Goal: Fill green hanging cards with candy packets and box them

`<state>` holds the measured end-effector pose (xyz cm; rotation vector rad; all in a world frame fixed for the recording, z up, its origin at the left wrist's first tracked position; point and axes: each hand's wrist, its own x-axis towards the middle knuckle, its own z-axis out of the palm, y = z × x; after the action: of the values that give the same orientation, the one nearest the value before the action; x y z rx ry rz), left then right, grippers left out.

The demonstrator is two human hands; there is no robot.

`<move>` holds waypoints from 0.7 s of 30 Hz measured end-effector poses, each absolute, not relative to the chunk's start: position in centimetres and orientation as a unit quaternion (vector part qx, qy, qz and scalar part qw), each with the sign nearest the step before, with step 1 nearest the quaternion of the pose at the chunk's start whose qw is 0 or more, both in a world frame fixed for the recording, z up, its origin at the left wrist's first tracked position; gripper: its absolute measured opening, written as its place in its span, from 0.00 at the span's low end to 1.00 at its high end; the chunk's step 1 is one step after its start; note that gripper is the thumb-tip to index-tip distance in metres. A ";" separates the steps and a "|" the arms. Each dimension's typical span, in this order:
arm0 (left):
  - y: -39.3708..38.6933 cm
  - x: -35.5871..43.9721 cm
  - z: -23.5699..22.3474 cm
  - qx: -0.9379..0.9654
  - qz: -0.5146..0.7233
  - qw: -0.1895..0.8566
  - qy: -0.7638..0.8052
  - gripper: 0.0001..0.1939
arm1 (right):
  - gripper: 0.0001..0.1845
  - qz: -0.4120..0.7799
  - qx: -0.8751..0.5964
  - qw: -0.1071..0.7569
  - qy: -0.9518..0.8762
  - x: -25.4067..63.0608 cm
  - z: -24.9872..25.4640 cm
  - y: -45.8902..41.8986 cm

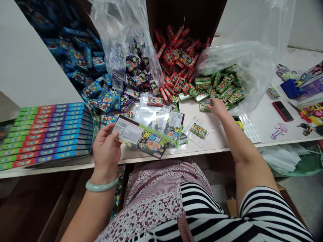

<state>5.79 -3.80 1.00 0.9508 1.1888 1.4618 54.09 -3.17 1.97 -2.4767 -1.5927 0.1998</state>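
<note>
The left hand (107, 151) stands nearly upright at the near edge of the desk (217, 136), thumb pressed on the face of a printed card packet (151, 143) and fingers curled behind it, pinching the packet so that its barcode panel tilts up toward the head camera. A pale jade bangle (102, 185) sits on that wrist. The right hand (217, 107) stretches forward with its fingers bent down at a small green packet (205, 106), at the edge of a green heap; whether they pinch it or only touch it is hard to tell. Between the hands lie clear plastic sleeves (156, 116), placed where either hand can reach them, and a tiny green packet on a clear sheet (198, 131) sits apart from the rest. Behind them, blue packets (88, 64), purple packets (136, 75), red packets (176, 57) and green packets (223, 87) form separate heaps, apparently sorted so each colour stays easy to pick from. Clear plastic bags (118, 37) lie slumped among the heaps. Flat boxes with green, red, purple and blue bands (47, 134) overlap in a neat stack at the left, probably kept tidy and out of the working space, while a red-and-black phone (282, 111) and scissors (297, 112) lie well off to the right.
</note>
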 end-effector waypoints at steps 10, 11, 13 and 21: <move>-4.3 4.7 -2.4 0.411 0.523 0.521 0.536 0.32 | 0.16 0.131 -0.830 0.188 -0.509 56.7 -0.4 -3.4; -4.5 4.5 -2.6 0.437 0.502 0.507 0.548 0.34 | 0.14 0.144 -0.827 0.199 -0.506 56.8 -0.3 -3.5; -4.8 4.0 -2.8 0.495 0.454 0.471 0.572 0.36 | 0.12 0.162 -0.824 0.206 -0.502 56.8 -0.1 -3.5; -5.7 2.9 -1.6 0.697 0.291 0.226 0.615 0.33 | 0.09 0.232 -0.837 0.204 -0.451 55.5 0.2 -2.3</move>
<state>2.87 -5.74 -1.64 1.9231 1.6954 0.8012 55.48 -2.32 0.23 -2.3353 -1.2592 0.6477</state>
